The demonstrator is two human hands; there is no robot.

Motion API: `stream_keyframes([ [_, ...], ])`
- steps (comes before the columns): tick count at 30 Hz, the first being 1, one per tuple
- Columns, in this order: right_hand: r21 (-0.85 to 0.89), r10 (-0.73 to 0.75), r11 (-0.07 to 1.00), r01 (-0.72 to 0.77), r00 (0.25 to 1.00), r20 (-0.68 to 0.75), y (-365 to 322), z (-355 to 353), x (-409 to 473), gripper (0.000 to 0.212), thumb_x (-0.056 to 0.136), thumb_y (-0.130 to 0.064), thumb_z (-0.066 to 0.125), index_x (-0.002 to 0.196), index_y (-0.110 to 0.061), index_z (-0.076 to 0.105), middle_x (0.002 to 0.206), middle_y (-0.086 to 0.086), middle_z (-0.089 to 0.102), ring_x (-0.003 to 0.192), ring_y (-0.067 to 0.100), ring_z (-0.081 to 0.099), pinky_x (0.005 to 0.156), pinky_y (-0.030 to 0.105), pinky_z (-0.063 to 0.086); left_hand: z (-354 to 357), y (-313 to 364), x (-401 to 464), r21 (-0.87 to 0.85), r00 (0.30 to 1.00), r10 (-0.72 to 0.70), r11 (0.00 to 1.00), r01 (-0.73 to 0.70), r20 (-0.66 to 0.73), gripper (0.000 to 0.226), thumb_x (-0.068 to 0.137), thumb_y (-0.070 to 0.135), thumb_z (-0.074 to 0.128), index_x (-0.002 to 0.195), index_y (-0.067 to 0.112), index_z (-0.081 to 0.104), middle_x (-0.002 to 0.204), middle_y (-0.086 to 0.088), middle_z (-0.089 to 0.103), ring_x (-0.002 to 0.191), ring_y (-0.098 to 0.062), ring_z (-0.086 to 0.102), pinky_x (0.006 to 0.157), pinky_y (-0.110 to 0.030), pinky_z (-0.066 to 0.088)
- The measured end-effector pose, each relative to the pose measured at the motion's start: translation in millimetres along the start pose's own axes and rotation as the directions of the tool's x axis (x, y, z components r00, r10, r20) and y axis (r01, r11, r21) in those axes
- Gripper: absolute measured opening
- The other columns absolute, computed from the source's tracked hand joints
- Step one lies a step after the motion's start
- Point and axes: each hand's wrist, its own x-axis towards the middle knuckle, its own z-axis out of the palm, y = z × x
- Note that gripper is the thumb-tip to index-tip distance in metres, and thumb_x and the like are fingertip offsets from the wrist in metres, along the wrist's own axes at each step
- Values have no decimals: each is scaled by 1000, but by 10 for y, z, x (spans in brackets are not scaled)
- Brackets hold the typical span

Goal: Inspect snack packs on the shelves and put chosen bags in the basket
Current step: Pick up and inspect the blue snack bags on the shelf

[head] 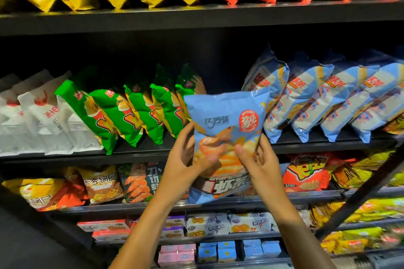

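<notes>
Together, both hands, left (182,159) and right (258,161), grip a light-blue snack bag (227,137) before the shelves (196,17).

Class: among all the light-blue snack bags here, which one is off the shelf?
The light-blue bag gripped by the left hand and right hand; the others lean in a row on the shelf.

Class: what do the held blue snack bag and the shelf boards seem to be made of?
Blue snack bag: apparently thin glossy plastic film; it crinkles and shines.
Shelf boards: dark, matte, rigid; metal or painted board, unclear.
</notes>
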Motion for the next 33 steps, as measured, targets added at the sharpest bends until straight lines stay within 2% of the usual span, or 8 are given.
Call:
stream_keyframes([
  [2, 49, 19, 999, -15, 996, -84, -35, -12, 46, 46, 91, -36, 64, 136, -27, 58, 128, -11, 72, 122, 10, 66, 104, 29, 53, -56, 20, -35, -2, 989, -22, 1000, 23, 146, 98, 76, 43, 88, 155, 25, 33, 152, 7, 55, 141, -16, 51, 108, -30, 47],
  [5, 92, 92, 993, -77, 981, -172, -53, -11, 87, 52, 92, -51, 58, 136, -25, 61, 128, -7, 73, 121, 14, 67, 106, 39, 53, -84, 37, -133, 68, 927, -52, 997, 28, 371, 104, 83, 9, 82, 162, 28, 17, 163, 18, 34, 151, -9, 34, 117, -30, 39],
  [8, 78, 151, 987, -139, 973, -176, -26, 23, 118, 50, 93, -59, 54, 136, -33, 60, 129, -13, 71, 122, 9, 66, 111, 45, 48, -73, 27, -209, 103, 888, -67, 994, 22, 454, 112, 83, -12, 74, 161, 30, 4, 159, 35, 30, 149, 2, 31, 114, -19, 39],
  [16, 12, 179, 984, -179, 977, -119, 55, 18, 178, 66, 87, -77, 55, 142, -40, 55, 136, -15, 66, 130, 8, 60, 116, 48, 43, -83, 11, -229, 85, 922, -71, 996, 41, 381, 109, 84, -10, 73, 162, 28, 7, 156, 32, 38, 145, 0, 41, 107, -17, 44],
  [21, 257, 219, 943, -213, 976, 3, 55, -88, 143, 109, 64, -82, 75, 155, -31, 43, 155, -9, 51, 144, 12, 46, 124, 46, 30, -178, -64, -235, 8, 968, -80, 997, 80, 237, 94, 84, 10, 82, 152, 40, 26, 146, 41, 45, 138, 12, 42, 101, -8, 41],
  [27, -10, 234, 972, -235, 964, 123, -9, -33, 113, 59, 90, -65, 52, 134, -27, 65, 133, -12, 70, 129, 6, 61, 119, 42, 39, -256, -171, -212, -39, 973, -129, 990, 139, 192, 96, 67, 38, 84, 147, 49, 32, 143, 34, 54, 133, 7, 52, 99, -15, 50],
  [30, -80, 166, 984, -160, 984, 69, -45, -8, 110, 55, 96, -54, 49, 139, -22, 63, 135, -7, 68, 131, 8, 59, 116, 35, 43, -243, -157, -161, -39, 967, -156, 985, 167, 203, 107, 64, 61, 90, 151, 48, 30, 151, 27, 50, 136, 3, 50, 101, -16, 49],
  [33, -107, 96, 990, -94, 995, 15, -60, -8, 102, 40, 97, -43, 55, 125, -18, 70, 123, -3, 74, 122, 12, 65, 105, 26, 51, -201, -156, -84, -4, 972, -142, 989, 145, 189, 80, 87, 40, 80, 153, 36, 34, 145, 25, 57, 134, 3, 53, 102, -16, 48],
])
